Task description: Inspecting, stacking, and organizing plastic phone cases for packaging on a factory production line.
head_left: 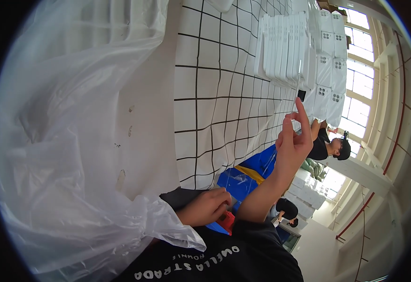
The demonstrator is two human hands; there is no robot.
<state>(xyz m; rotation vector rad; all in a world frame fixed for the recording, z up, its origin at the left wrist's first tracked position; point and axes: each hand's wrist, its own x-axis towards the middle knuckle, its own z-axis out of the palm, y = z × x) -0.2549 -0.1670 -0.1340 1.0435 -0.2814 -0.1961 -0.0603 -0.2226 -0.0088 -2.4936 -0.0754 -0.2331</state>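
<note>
We see the clear plastic sheet point(50, 141) loose and rumpled down the frame's left, bunched at our left hand's point(207, 205) wrist, so it seems unfinished. White panels point(283, 47) at upper right look already stacked. Our right hand point(293, 145), right of centre, extends its index finger, apparently gripping nothing; whether our curled left fingers hold anything, we can't tell.
</note>
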